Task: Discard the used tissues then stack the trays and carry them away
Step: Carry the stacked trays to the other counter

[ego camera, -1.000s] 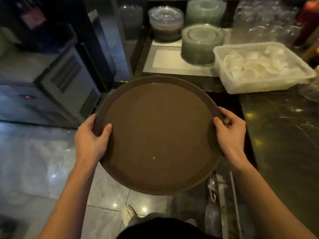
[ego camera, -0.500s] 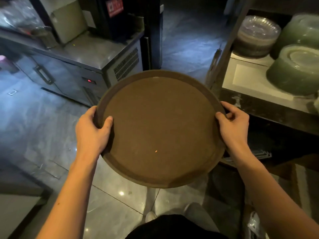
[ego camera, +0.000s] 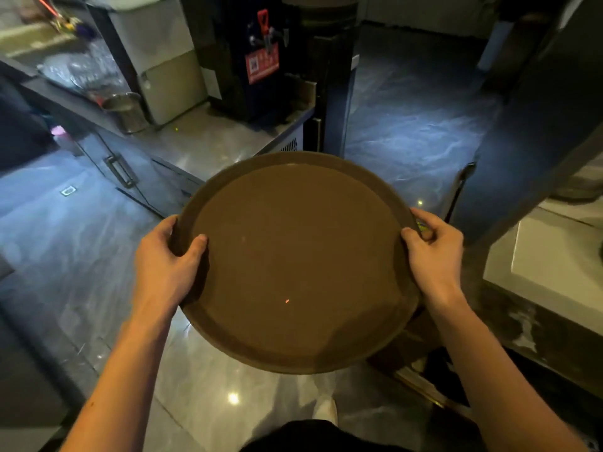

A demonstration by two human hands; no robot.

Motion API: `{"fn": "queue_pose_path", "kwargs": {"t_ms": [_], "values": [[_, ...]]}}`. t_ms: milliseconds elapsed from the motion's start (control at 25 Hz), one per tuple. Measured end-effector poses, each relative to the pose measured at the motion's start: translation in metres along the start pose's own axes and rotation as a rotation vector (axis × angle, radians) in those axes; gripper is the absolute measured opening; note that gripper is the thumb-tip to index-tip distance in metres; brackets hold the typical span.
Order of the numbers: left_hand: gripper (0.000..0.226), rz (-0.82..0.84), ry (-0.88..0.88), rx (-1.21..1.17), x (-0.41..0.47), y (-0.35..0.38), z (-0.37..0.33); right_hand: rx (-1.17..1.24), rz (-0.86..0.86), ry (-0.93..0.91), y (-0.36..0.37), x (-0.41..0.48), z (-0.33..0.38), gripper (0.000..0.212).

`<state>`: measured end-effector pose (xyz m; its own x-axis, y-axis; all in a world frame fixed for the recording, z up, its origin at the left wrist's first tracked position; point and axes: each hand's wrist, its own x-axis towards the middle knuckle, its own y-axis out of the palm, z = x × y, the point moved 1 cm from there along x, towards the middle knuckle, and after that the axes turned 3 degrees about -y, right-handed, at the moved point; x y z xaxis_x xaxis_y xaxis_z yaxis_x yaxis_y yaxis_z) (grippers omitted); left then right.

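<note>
Bare round brown tray (ego camera: pixel 293 256), rim gripped in left hand (ego camera: pixel 163 265) and right hand (ego camera: pixel 435 256).

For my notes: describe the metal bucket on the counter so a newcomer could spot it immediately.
Start at the long steel counter running along the left. Near its back stands a beige machine; the metal bucket sits at that machine's left foot. It is the only shiny, round, open-topped container there.
</note>
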<state>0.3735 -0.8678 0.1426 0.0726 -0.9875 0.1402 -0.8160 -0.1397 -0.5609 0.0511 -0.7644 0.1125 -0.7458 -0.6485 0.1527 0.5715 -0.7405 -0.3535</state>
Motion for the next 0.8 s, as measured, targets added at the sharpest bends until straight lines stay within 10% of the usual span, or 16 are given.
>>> {"fn": "queue_pose_path", "kwargs": {"t_ms": [800], "values": [[0.044, 0.249, 0.104, -0.221, 0.414, 0.206, -0.114, -0.054, -0.241, 0.038, 0.15, 0.361, 0.053, 0.038]]}}
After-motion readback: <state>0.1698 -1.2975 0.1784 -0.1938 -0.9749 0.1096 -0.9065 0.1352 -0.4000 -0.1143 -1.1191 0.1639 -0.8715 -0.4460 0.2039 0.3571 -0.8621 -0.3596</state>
